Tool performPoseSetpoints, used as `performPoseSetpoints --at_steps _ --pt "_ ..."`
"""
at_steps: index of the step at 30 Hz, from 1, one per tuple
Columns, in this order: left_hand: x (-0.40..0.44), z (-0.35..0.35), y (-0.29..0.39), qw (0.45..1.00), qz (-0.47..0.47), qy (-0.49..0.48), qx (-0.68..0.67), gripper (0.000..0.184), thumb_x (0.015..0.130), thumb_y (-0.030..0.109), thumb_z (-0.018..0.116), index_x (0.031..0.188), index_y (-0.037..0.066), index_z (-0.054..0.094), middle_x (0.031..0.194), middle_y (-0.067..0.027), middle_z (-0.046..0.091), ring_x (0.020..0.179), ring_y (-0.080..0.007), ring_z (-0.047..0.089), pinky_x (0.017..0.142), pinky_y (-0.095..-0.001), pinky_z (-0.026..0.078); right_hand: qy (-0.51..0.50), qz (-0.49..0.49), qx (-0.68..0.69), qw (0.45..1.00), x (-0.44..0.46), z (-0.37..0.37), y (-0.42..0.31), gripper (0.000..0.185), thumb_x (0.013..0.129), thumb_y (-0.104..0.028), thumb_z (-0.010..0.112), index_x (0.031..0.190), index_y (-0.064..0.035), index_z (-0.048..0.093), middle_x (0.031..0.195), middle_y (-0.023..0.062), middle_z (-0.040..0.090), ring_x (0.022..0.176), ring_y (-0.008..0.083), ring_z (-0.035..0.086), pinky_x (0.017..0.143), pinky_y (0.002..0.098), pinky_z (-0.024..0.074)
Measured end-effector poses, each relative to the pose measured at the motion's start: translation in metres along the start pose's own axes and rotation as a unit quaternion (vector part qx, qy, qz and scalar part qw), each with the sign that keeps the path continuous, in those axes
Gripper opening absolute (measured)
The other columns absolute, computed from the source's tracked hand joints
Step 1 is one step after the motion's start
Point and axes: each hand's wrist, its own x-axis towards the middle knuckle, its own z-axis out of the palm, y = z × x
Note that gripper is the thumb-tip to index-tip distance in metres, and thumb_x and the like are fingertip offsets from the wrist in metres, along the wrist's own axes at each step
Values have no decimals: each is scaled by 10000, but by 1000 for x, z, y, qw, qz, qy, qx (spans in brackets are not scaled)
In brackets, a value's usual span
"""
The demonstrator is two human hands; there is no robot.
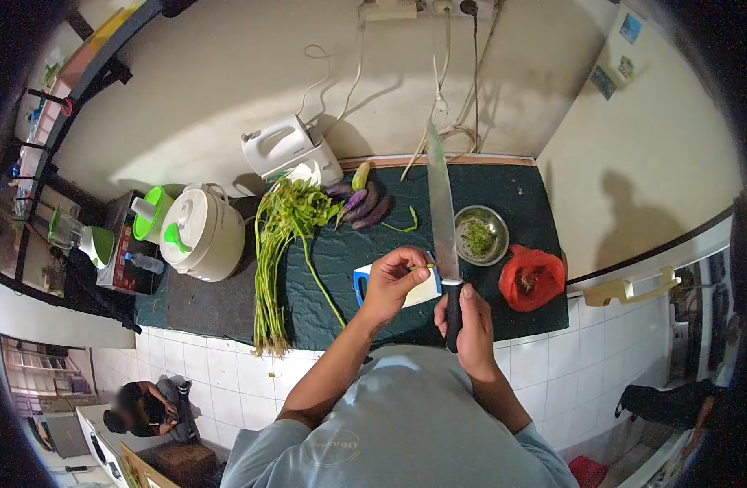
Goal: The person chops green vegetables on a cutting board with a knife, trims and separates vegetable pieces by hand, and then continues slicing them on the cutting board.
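Note:
My right hand (469,325) is closed round the black handle of a large knife (441,195), its long blade pointing up and away over the counter. Close by on the left, my left hand (402,281) is pinched on a small green piece (422,266), partly hidden by the fingers. Under both hands lies a white cutting board (422,291) with blue edges. A metal bowl (500,248) with chopped greens sits right of the blade. Long-stemmed leafy greens (286,260) lie to the left, near several purple eggplants (372,208).
A red plastic bag (533,281) is at the counter's right. A white rice cooker (215,237), a green-lidded container (152,213) and a white mixer (288,150) stand left and back. Cords hang at the wall. Another person (150,407) sits at lower left.

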Motion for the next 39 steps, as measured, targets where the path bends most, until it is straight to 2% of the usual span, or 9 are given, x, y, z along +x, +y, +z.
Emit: performPoseSetpoints --at_steps 9,11,12,14,18,20,24,26,39 --pt "-2 1 6 1000 -9 9 4 132 861 67 723 950 50 627 982 -19 620 904 -102 564 819 -265 459 -43 -10 -14 999 -3 1 -8 497 1042 -465 321 938 -38 554 657 22 545 553 75 480 519 228 381" --pt "-1 1 5 1000 -9 11 8 133 861 69 722 955 51 630 984 -17 620 904 -100 565 818 -262 459 -57 5 -5 998 -2 -3 -4 536 1045 -410 328 1327 9 508 685 43 561 584 104 503 549 254 424" --pt "-1 1 5 1000 -8 13 12 135 862 70 722 961 53 633 986 -14 621 905 -97 565 817 -259 458 -57 6 -5 998 -2 -2 -4 536 1045 -410 328 1327 9 508 685 43 561 584 104 503 549 254 424" --pt "0 0 3 1000 -3 10 20 136 863 72 722 966 53 635 987 -13 621 904 -97 565 815 -257 458 -41 -6 -2 999 -2 1 -6 505 1044 -459 319 1071 -18 566 663 17 548 558 68 479 518 222 379" --pt "2 -2 0 1000 -4 -2 17 135 868 75 718 974 54 637 983 -11 619 907 -99 562 816 -255 454 -42 -9 -7 999 -1 -1 -9 522 1044 -463 318 1113 -12 570 662 16 547 556 65 477 519 218 378" --pt "2 -2 -2 1000 -5 -1 16 134 869 75 716 974 53 636 981 -12 618 909 -100 561 817 -256 453 -61 -8 -3 998 0 -4 -9 525 1047 -404 332 1324 4 514 684 36 555 590 93 498 542 241 415" --pt "3 0 -1 1000 -2 2 17 131 870 71 714 972 50 634 977 -18 616 918 -106 558 820 -262 449 -61 -7 -6 998 2 -4 -11 529 1046 -408 333 1336 0 507 677 31 549 587 88 493 538 239 412" --pt "5 -1 -1 1000 0 2 18 130 869 70 714 970 50 635 977 -20 616 921 -109 559 820 -264 449 -48 -13 -12 999 2 -2 -12 552 1045 -454 315 1217 13 552 658 16 543 555 63 472 522 214 374" --pt "8 0 1 999 13 1 51 128 846 79 739 936 34 660 960 -36 641 898 -125 583 809 -274 467 -57 -12 -16 998 2 -4 -9 551 1047 -442 314 1302 12 493 643 3 503 541 63 449 492 209 356"
